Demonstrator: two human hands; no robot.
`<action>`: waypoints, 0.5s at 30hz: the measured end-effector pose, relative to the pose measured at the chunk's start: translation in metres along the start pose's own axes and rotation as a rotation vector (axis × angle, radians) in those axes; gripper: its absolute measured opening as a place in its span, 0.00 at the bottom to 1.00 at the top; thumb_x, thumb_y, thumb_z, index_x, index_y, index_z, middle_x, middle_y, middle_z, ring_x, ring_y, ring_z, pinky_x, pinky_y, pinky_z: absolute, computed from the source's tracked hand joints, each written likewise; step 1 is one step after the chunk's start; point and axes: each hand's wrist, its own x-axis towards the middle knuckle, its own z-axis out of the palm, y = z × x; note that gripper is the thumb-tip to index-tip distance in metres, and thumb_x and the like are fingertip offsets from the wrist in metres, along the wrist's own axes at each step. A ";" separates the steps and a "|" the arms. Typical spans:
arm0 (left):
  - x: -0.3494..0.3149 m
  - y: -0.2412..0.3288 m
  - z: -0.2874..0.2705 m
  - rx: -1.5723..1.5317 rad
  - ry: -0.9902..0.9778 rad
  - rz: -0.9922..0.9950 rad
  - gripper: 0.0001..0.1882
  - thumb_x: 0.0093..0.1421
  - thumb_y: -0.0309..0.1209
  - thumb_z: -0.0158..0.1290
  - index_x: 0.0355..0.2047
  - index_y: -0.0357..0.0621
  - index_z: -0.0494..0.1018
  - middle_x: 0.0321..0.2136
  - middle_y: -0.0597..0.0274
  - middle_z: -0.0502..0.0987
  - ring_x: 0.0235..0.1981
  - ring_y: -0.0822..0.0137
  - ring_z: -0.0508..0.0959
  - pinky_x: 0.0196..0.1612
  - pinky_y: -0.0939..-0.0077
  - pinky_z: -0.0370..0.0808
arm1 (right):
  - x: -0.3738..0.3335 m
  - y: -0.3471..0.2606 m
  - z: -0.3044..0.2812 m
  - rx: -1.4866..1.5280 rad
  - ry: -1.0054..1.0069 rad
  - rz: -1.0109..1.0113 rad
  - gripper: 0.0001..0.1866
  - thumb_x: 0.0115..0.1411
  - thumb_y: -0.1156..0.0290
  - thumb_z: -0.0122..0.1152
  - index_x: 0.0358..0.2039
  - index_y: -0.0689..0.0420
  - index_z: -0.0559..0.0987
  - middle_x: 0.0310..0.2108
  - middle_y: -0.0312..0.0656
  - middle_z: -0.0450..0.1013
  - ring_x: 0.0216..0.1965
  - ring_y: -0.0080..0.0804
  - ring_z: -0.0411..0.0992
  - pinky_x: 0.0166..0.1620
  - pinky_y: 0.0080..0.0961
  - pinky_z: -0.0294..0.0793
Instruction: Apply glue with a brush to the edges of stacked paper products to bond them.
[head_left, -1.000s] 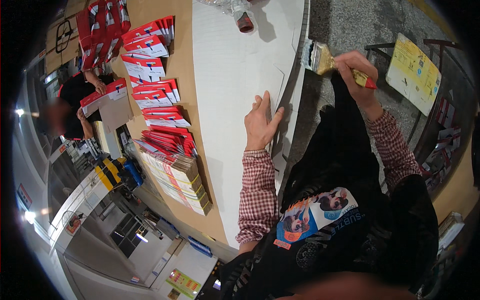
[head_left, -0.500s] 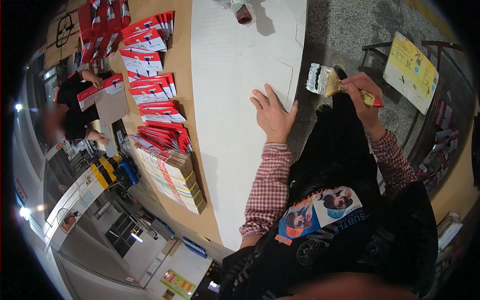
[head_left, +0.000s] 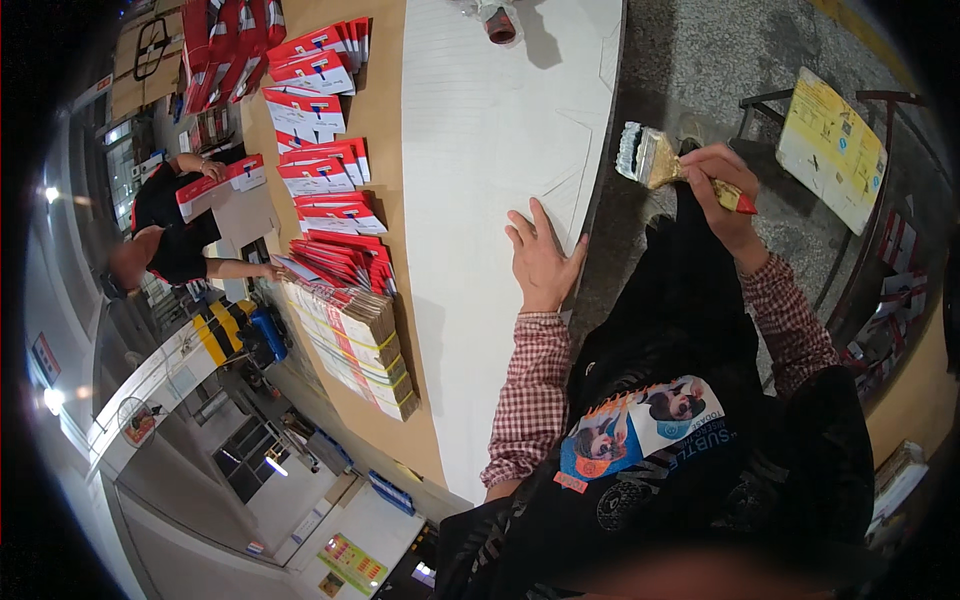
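Observation:
A wide paintbrush [head_left: 662,163] is in my right hand [head_left: 722,200], whose fingers wrap its yellow, red-tipped handle; the bristles are coated white and point left, just past the table's edge. My left hand [head_left: 543,258] rests with its fingers spread near the right edge of a long white sheet [head_left: 470,200] that covers this side of the table. Thin lines, like the outlines of clear or white pieces, show on the sheet beyond my left fingers. At the far end of the sheet stands a small dark-red container [head_left: 499,27] in clear plastic.
Left of the sheet run fanned piles of red-and-white envelopes [head_left: 318,175] and a banded stack of card [head_left: 352,345]. Across the table a co-worker [head_left: 180,215] holds a red-and-white folder [head_left: 222,187] and reaches to the envelopes. On my right is a stool with a yellow top [head_left: 832,150].
The view has shifted slightly, so the table sits further right. The co-worker's arm now reaches to the envelope pile. My left hand stays on the sheet, and my right still holds the paintbrush.

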 end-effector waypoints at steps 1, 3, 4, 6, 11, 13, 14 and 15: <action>0.001 -0.002 -0.006 -0.036 -0.053 0.006 0.48 0.51 0.51 0.58 0.64 0.40 0.50 0.59 0.26 0.52 0.57 0.27 0.57 0.52 0.50 0.67 | 0.002 0.002 0.001 0.025 0.015 -0.018 0.02 0.55 0.80 0.58 0.27 0.65 0.75 0.32 0.42 0.74 0.31 0.26 0.71 0.35 0.21 0.69; 0.003 -0.011 -0.015 -0.055 -0.061 0.031 0.46 0.51 0.51 0.57 0.63 0.40 0.52 0.58 0.27 0.55 0.55 0.28 0.60 0.51 0.53 0.69 | 0.009 0.006 0.004 0.049 0.023 -0.057 0.02 0.55 0.80 0.58 0.27 0.65 0.75 0.32 0.42 0.74 0.31 0.27 0.71 0.35 0.21 0.69; 0.004 -0.015 -0.018 -0.076 -0.074 0.055 0.44 0.52 0.50 0.56 0.63 0.41 0.53 0.57 0.29 0.58 0.54 0.29 0.64 0.49 0.56 0.70 | 0.013 0.009 0.007 0.072 0.028 -0.092 0.02 0.55 0.80 0.58 0.27 0.65 0.75 0.32 0.42 0.74 0.31 0.27 0.71 0.35 0.22 0.69; 0.008 -0.021 -0.025 -0.090 -0.094 0.072 0.43 0.52 0.51 0.56 0.62 0.41 0.55 0.56 0.29 0.59 0.52 0.31 0.66 0.48 0.56 0.71 | 0.022 0.012 0.011 0.054 0.025 -0.130 0.02 0.55 0.80 0.58 0.27 0.65 0.75 0.32 0.42 0.74 0.31 0.27 0.71 0.35 0.22 0.69; 0.016 -0.021 -0.036 -0.136 -0.176 0.083 0.41 0.53 0.51 0.54 0.60 0.39 0.58 0.53 0.30 0.63 0.48 0.38 0.72 0.43 0.60 0.74 | 0.013 0.022 0.023 0.088 -0.026 -0.114 0.02 0.56 0.79 0.57 0.27 0.64 0.75 0.31 0.41 0.73 0.31 0.27 0.71 0.35 0.22 0.69; 0.018 -0.019 -0.042 -0.195 -0.242 0.032 0.40 0.53 0.52 0.54 0.59 0.39 0.59 0.51 0.31 0.65 0.45 0.42 0.74 0.40 0.61 0.74 | 0.000 0.018 0.025 0.101 -0.088 0.019 0.03 0.57 0.79 0.57 0.27 0.64 0.75 0.31 0.41 0.73 0.31 0.26 0.71 0.35 0.22 0.69; 0.017 -0.021 -0.040 -0.197 -0.243 0.027 0.40 0.53 0.52 0.54 0.59 0.39 0.59 0.51 0.31 0.65 0.45 0.42 0.74 0.40 0.61 0.74 | -0.005 0.015 0.026 0.105 -0.096 0.046 0.03 0.57 0.79 0.57 0.27 0.64 0.75 0.30 0.41 0.73 0.30 0.25 0.71 0.34 0.22 0.69; 0.017 -0.023 -0.039 -0.160 -0.206 0.060 0.40 0.53 0.52 0.54 0.59 0.39 0.59 0.50 0.31 0.66 0.43 0.43 0.75 0.40 0.62 0.74 | -0.006 0.010 0.026 0.106 -0.101 0.044 0.03 0.57 0.79 0.57 0.27 0.64 0.75 0.30 0.41 0.73 0.30 0.25 0.71 0.34 0.22 0.69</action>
